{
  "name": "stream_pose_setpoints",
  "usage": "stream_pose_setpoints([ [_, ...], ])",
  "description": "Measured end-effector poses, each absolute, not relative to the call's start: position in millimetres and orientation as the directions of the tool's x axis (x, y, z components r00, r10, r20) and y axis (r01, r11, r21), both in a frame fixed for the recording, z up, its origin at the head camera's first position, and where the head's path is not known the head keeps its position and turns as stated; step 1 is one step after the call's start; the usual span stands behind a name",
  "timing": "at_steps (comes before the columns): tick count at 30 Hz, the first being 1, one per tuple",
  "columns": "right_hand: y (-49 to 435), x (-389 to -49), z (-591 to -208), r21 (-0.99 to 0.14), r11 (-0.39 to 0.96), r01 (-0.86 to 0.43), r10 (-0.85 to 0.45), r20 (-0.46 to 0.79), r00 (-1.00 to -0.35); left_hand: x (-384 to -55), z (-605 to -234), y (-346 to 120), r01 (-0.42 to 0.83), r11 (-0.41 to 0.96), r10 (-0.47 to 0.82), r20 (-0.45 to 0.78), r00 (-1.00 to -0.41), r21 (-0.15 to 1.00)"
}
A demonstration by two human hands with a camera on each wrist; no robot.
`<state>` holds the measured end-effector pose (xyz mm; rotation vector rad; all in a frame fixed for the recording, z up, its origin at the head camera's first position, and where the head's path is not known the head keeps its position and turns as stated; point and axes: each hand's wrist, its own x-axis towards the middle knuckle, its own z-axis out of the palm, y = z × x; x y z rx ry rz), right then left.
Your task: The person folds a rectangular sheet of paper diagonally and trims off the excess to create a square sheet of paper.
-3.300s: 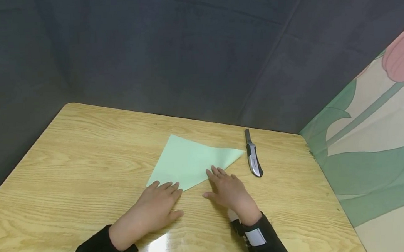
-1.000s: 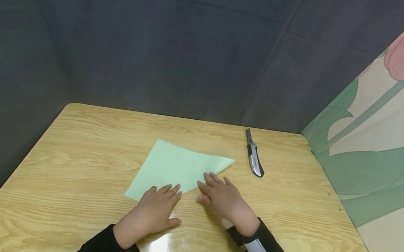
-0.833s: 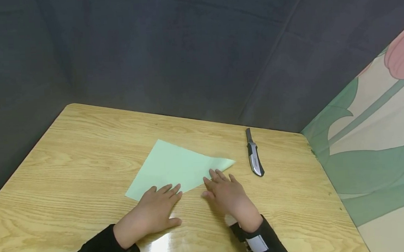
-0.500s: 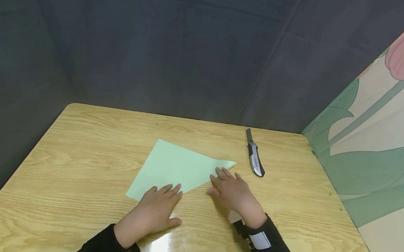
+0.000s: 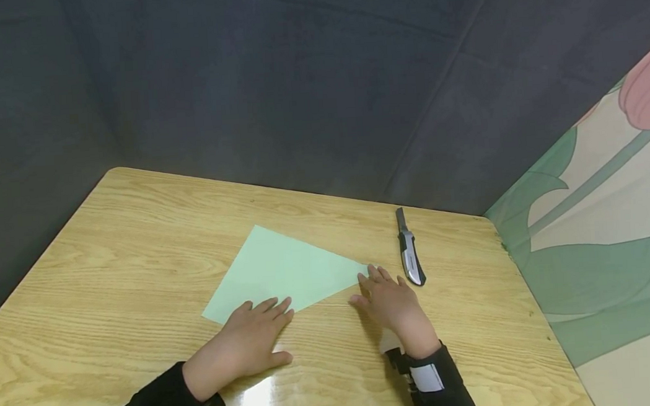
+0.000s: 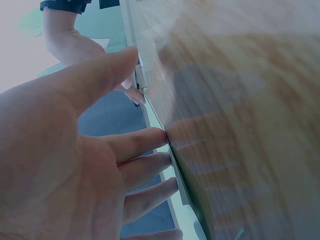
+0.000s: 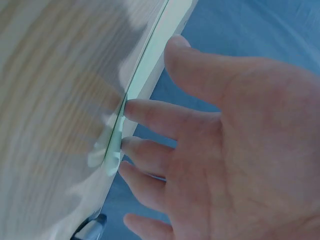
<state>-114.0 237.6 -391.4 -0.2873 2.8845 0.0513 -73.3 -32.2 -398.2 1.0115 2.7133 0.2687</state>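
A light green sheet of paper (image 5: pixel 284 264), folded into a triangle, lies on the wooden table. My left hand (image 5: pixel 252 341) is spread, its fingertips pressing the paper's near edge at the lower left. At the right-hand point of the triangle, my right hand (image 5: pixel 392 304) touches the paper with extended fingers. In the left wrist view, straight fingers (image 6: pixel 145 170) rest along the green edge. The right wrist view has the fingertips (image 7: pixel 131 107) on the narrow end of the paper (image 7: pixel 114 150), which stands slightly off the tabletop there.
A utility knife (image 5: pixel 411 257) with a grey and black handle lies just right of the paper, close to my right hand. The wooden table (image 5: pixel 138 251) meets a dark curtain (image 5: pixel 268 88) at the back. A flower-patterned cloth (image 5: pixel 602 260) hangs on the right.
The paper first slid left and slightly nearer. Since then my right hand has moved right along the folded edge to the tip, and the raised curl there has flattened. My left hand stays put lately.
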Motion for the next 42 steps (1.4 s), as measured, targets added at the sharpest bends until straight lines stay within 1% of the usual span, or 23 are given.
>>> stream_pose_setpoints([
  [6,243,-117,-392,-0.001,0.984,-0.177,-0.171,-0.259,-0.95,-73,-399,-32,0.618,0.746,0.661,-0.159,-0.733,0.249],
  [13,249,-120,-392,0.033,0.989,-0.145,-0.132,-0.255,-0.958,-73,-398,-33,0.617,0.746,0.661,-0.16,-0.734,0.251],
  [25,254,-124,-395,-0.02,0.991,-0.134,-0.134,-0.261,-0.956,-73,-398,-32,0.615,0.748,0.658,-0.152,-0.738,0.249],
  [27,254,-124,-397,-0.014,0.991,-0.135,-0.134,-0.258,-0.957,-73,-399,-32,0.617,0.749,0.657,-0.151,-0.738,0.243],
  [32,247,-120,-398,0.035,0.984,-0.173,-0.159,-0.244,-0.957,-73,-400,-32,0.619,0.748,0.659,-0.154,-0.737,0.239],
  [38,228,-111,-394,0.04,0.965,-0.26,-0.242,-0.25,-0.938,-73,-400,-32,0.615,0.751,0.656,-0.164,-0.737,0.24],
  [42,214,-103,-393,0.067,0.943,-0.327,-0.305,-0.225,-0.925,-73,-399,-31,0.611,0.754,0.652,-0.161,-0.741,0.241],
])
